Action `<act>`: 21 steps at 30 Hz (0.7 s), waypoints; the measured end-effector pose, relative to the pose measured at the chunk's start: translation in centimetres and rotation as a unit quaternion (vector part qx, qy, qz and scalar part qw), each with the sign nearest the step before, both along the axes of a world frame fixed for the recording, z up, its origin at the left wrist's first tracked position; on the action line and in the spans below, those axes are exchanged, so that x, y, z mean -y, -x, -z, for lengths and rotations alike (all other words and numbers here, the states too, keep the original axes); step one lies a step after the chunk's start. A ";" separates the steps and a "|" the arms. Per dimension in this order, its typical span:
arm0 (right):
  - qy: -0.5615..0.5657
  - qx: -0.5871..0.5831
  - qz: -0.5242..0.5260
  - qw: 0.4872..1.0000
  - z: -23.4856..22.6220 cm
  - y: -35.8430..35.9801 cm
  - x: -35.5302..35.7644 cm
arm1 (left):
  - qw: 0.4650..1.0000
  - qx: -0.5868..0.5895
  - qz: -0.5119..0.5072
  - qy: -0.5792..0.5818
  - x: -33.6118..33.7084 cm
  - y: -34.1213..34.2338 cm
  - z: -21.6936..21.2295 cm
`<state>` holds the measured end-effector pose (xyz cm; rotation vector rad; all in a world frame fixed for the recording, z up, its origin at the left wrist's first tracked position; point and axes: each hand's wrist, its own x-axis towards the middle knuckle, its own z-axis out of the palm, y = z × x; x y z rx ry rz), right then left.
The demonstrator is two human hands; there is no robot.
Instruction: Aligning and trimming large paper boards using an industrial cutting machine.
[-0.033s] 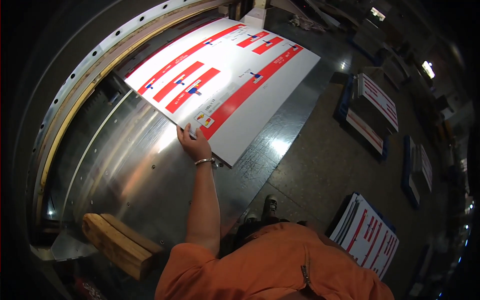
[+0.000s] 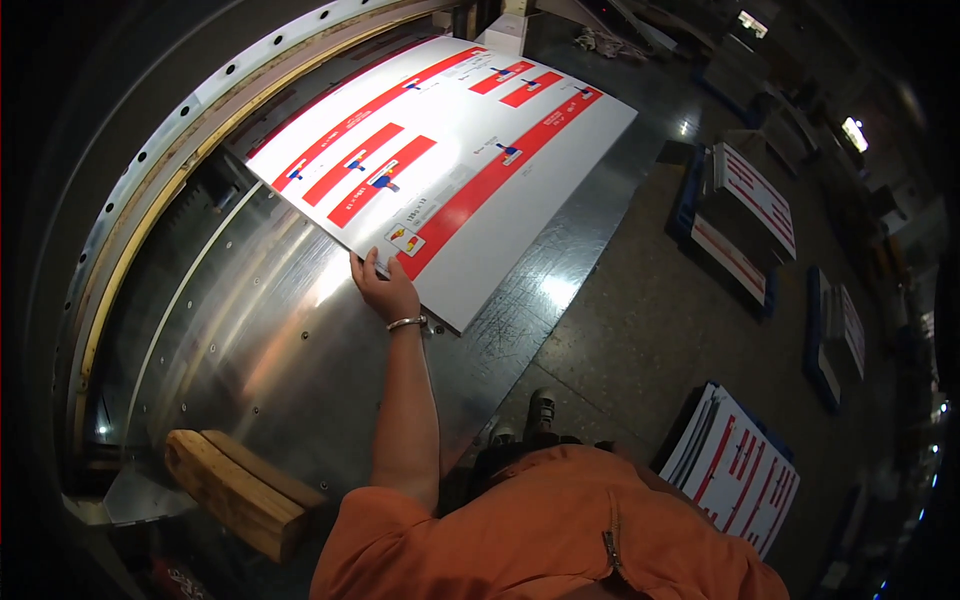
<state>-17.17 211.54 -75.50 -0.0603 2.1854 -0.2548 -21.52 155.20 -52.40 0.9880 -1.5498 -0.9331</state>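
A large white printed sheet with red bands and small blue marks lies flat on a shiny metal table. I cannot tell whether it is a single sheet or a thin stack. My left hand grips its near left edge, thumb on top and the other fingers around the edge and partly hidden. A bracelet circles that wrist. Glare whitens part of the print. My right hand is out of sight.
A curved wooden block sits at the table's lower left. Along the far left runs a machine frame with a row of holes. Stacks of similar printed sheets stand on the floor at right, some on blue pallets.
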 end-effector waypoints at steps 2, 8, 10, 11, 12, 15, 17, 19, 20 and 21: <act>0.025 -0.006 -0.015 1.000 -0.7 -0.2 -0.1 | 1.000 0.005 -0.001 0.012 0.1 0.1 0.1; 0.090 -0.056 -0.074 0.992 -4.5 0.2 0.7 | 1.000 0.018 0.002 0.014 0.5 0.1 1.0; 0.101 -0.032 -0.063 0.992 -5.1 0.7 1.3 | 0.999 0.005 0.010 0.032 1.0 0.1 1.5; 0.104 -0.027 -0.057 0.993 -5.2 1.1 1.5 | 0.999 -0.013 0.018 0.023 1.3 0.2 1.8; 0.096 -0.025 -0.031 0.995 -5.1 1.4 1.7 | 0.999 -0.010 0.022 0.028 1.6 0.2 2.2; 0.118 -0.031 -0.074 0.990 -4.4 3.0 1.5 | 0.999 -0.008 0.018 0.029 3.0 0.6 3.3; 0.128 -0.023 -0.101 0.986 -4.0 3.9 0.8 | 0.998 -0.027 0.034 0.047 3.7 0.7 3.6; 0.134 -0.008 -0.122 0.983 -3.6 4.7 0.0 | 0.997 -0.016 0.039 0.064 3.9 0.1 3.3; 0.137 -0.001 -0.128 0.982 -3.5 4.9 -0.5 | 0.990 -0.113 0.080 -0.009 3.6 -0.5 3.0; 0.141 0.007 -0.130 0.981 -3.4 5.2 -0.9 | 0.995 -0.080 0.060 -0.026 3.3 -1.7 2.4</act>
